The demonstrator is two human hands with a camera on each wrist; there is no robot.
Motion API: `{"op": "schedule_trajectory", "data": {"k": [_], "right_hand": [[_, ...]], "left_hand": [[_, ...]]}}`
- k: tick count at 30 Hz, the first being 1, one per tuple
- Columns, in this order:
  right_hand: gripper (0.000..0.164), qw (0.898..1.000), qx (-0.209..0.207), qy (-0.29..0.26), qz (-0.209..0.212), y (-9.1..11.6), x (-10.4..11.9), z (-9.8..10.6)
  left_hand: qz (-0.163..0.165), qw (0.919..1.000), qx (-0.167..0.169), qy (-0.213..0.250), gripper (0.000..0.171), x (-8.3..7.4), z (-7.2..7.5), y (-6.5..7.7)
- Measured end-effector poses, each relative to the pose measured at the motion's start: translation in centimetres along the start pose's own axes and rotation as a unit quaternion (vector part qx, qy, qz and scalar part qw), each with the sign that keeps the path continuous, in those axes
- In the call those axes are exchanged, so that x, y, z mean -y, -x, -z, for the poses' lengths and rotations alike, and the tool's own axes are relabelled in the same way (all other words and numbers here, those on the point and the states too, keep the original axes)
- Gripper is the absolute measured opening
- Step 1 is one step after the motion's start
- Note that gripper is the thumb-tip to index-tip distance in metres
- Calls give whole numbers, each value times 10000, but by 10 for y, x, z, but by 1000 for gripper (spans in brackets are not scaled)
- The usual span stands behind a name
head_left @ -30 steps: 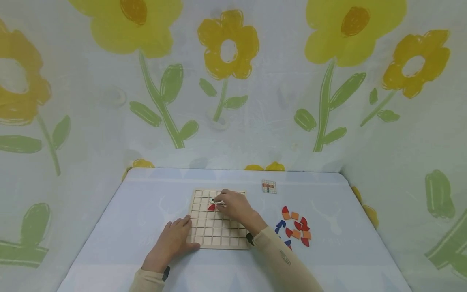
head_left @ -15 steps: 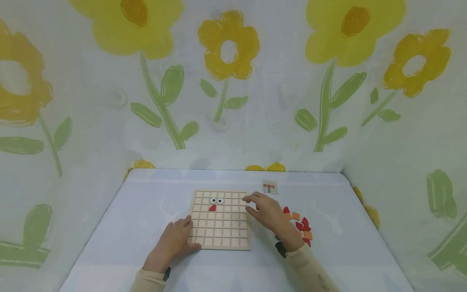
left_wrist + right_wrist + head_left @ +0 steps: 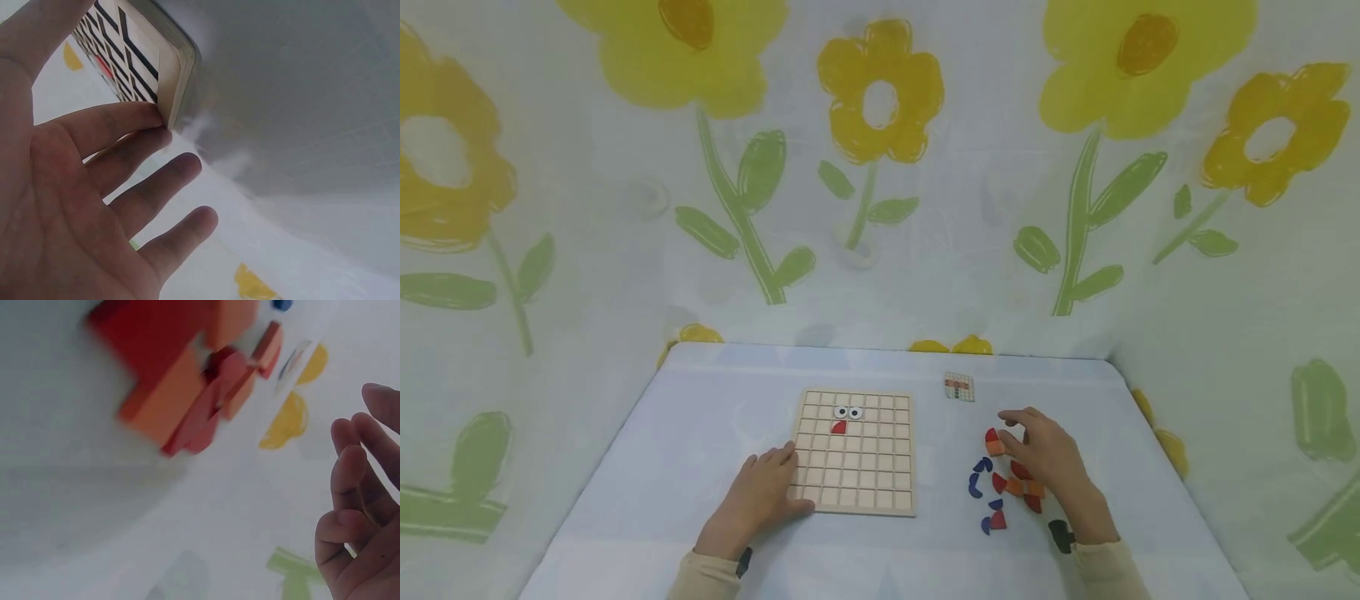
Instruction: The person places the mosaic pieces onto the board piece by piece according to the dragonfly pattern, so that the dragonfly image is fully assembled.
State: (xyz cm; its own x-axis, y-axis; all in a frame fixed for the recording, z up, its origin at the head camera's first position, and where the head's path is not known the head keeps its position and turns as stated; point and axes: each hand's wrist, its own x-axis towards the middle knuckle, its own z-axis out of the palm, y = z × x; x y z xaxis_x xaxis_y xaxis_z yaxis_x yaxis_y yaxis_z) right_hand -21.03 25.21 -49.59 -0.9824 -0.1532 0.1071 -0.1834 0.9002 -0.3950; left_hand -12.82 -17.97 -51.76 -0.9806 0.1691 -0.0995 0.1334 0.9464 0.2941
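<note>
A pale wooden grid board lies on the table in the head view. It holds two round eye pieces side by side, with a red quarter-round piece just below. At the board's left side rests my left hand, thumb and fingers spread; in the left wrist view the fingertips touch the board's edge. My right hand hovers over the loose pieces, thumb and index finger apart and nothing visible between them. Orange and red pieces show close by in the right wrist view.
Loose blue pieces and a red piece lie between the board and my right hand. A small pattern card is at the back, right of the board. Flower-printed cloth walls rise behind and beside the table.
My right hand has left the eye pieces on the board and moved right to the loose pieces. Both eyes are now uncovered. My left hand has stayed at the board.
</note>
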Motion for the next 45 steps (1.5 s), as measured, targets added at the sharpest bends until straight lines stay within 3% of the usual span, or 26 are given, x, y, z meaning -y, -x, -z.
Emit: {"op": "schedule_trajectory", "data": {"k": [7, 14, 24, 36, 45], "right_hand": [[40, 9989, 178, 203, -388, 9, -25, -3], [39, 9959, 568, -20, -699, 13, -33, -4], [36, 9913, 648, 61, -1140, 15, -44, -10], [29, 9907, 825, 201, -1066, 13, -40, -8], [30, 9904, 937, 383, -946, 11, -35, -9]], "left_hand": [[-24, 9999, 15, 104, 90, 1, -2, 2], [31, 10000, 7, -5, 91, 4, -1, 4], [30, 9999, 115, 71, 91, 4, -1, 3], [-31, 10000, -63, 60, 91, 4, -3, 2], [52, 9999, 1, 100, 91, 4, -4, 3]]}}
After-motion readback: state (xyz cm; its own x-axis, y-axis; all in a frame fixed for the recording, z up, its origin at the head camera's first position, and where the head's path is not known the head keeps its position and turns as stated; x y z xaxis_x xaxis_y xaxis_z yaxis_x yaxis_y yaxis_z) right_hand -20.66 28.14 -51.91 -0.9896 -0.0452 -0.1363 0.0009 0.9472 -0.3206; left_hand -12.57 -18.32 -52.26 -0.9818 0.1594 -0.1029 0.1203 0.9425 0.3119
